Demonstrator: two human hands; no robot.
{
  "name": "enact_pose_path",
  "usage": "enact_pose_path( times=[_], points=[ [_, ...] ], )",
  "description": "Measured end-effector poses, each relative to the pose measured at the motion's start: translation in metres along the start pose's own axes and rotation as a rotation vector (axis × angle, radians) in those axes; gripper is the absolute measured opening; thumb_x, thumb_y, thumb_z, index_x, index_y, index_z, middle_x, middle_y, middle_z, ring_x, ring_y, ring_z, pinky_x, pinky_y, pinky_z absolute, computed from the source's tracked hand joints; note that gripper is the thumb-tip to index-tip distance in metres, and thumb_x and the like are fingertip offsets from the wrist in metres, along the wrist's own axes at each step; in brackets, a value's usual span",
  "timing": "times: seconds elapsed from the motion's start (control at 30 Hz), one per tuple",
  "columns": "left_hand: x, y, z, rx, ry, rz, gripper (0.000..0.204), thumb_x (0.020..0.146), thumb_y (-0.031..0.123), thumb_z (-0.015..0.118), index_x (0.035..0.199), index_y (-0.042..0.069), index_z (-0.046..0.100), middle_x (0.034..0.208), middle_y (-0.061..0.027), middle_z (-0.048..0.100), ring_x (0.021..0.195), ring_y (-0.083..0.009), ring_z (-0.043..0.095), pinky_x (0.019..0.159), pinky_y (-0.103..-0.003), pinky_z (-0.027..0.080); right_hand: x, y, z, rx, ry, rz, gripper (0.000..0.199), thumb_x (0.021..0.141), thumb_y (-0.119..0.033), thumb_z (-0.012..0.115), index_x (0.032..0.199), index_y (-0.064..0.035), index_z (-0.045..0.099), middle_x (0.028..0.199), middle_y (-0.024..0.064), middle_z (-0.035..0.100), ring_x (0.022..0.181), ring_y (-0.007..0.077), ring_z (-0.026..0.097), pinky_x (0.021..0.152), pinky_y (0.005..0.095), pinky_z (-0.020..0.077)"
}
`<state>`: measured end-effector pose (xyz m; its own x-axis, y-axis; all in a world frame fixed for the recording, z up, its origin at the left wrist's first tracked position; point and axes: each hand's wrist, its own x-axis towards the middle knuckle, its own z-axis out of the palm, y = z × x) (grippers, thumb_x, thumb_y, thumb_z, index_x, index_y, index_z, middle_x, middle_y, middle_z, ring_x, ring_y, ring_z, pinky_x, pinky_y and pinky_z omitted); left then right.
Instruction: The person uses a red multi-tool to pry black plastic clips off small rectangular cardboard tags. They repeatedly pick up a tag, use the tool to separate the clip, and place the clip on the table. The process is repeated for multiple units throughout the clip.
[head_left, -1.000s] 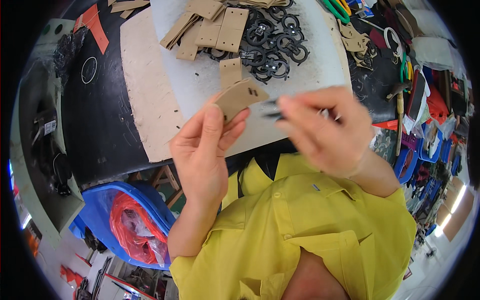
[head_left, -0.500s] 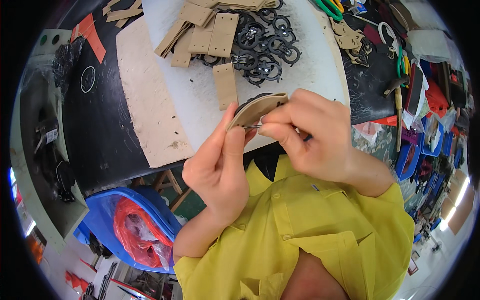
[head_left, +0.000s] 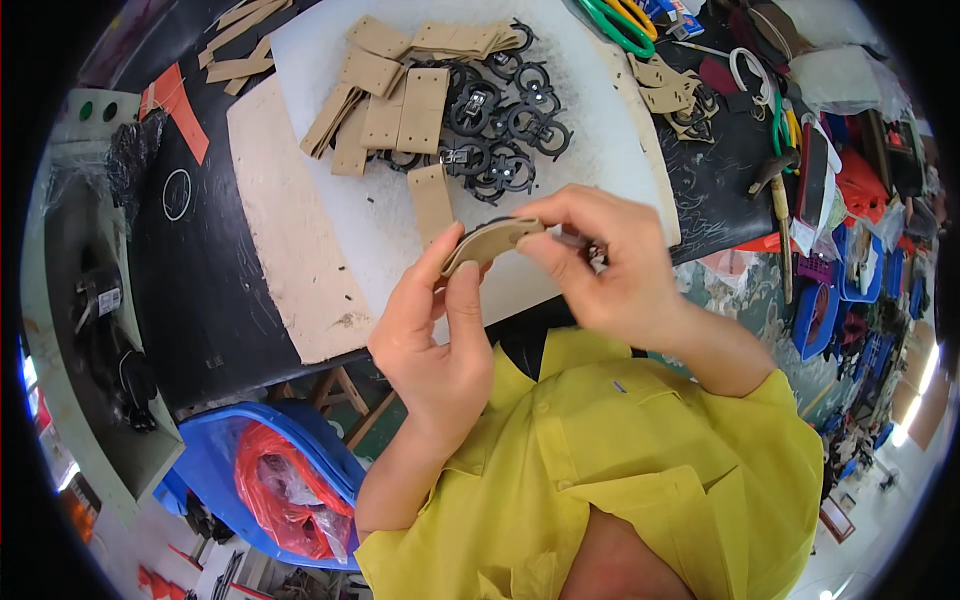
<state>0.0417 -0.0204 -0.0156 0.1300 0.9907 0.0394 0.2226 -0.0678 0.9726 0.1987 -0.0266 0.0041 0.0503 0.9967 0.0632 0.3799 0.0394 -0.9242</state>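
Two hands meet over the near edge of the surface (head_left: 300,300), both closed on one tan strap (head_left: 492,240). The left hand (head_left: 440,340) pinches the strap's left end, thumb on top and fingers beneath; the right hand (head_left: 610,270) grips the right end from above, fingers curled over it, with something small and dark just showing between them that I cannot make out. The strap is bowed upward, its long axis running left to right between the hands, held in the air and not resting on anything. Neither hand is nearer than the other; each has its own end.

Straight beyond the strap, toward the far edge, lies a pile of black buckles (head_left: 495,130) on a white sheet (head_left: 600,150), with flat tan pieces (head_left: 390,100) stacked just beside them on the left. One more tan piece (head_left: 432,200) lies alone, near the left hand. Green-handled scissors (head_left: 612,25) sit at the far right corner. A blue bin (head_left: 260,450) stands below the near edge.
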Motion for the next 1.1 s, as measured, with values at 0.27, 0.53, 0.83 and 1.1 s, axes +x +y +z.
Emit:
enact_pose_path(
  times=[0.27, 0.53, 0.83, 1.1],
  points=[
    [0.015, -0.003, 0.028, 0.307, 0.025, 0.426, 0.021, 0.08, -0.003, 0.057, 0.101, -0.002, 0.058, 0.083, -0.0128, 0.061, 0.067, -0.0211, 0.059, 0.06, -0.028, 0.046, -0.009, 0.02, 0.003, 0.044, 0.281, -0.021, 0.011, 0.078, 0.002, 0.059, 0.089, 0.0008, 0.059, 0.067, 0.0088, 0.056, 0.05, 0.011, 0.051, 0.046, 0.0242, 0.0409],
    [0.084, 0.024, 0.054, 0.668, -0.187, 0.686, 0.03, 0.07, 0.011, 0.071, 0.098, 0.002, 0.063, 0.08, -0.0088, 0.06, 0.075, -0.0241, 0.056, 0.068, -0.034, 0.045, 0.03, 0.084, -0.128, -0.488, 0.384, 0.286, 0.03, 0.078, -0.026, 0.066, 0.092, 0.0001, 0.065, 0.065, 0.0085, 0.063, 0.057, 0.0113, 0.059, 0.055, 0.0256, 0.045],
    [0.094, 0.012, 0.045, 0.768, -0.281, 0.704, 0.03, 0.069, 0.012, 0.071, 0.096, 0.004, 0.064, 0.077, -0.006, 0.06, 0.074, -0.0228, 0.056, 0.065, -0.034, 0.044, 0.036, 0.065, -0.088, -0.385, 0.416, -0.073, 0.019, 0.08, -0.017, 0.065, 0.093, -0.0034, 0.066, 0.07, 0.0092, 0.063, 0.049, 0.0134, 0.053, 0.049, 0.0238, 0.043],
    [0.091, 0.014, 0.042, 0.769, -0.11, 0.768, 0.02, 0.079, 0.004, 0.063, 0.098, -0.001, 0.063, 0.072, -0.0089, 0.062, 0.061, -0.0202, 0.057, 0.055, -0.03, 0.045, 0.045, 0.047, -0.034, 0.023, 0.273, -0.055, 0.017, 0.081, -0.015, 0.064, 0.091, -0.0017, 0.066, 0.071, 0.0081, 0.063, 0.057, 0.0119, 0.054, 0.054, 0.0241, 0.0447]
  ],
)
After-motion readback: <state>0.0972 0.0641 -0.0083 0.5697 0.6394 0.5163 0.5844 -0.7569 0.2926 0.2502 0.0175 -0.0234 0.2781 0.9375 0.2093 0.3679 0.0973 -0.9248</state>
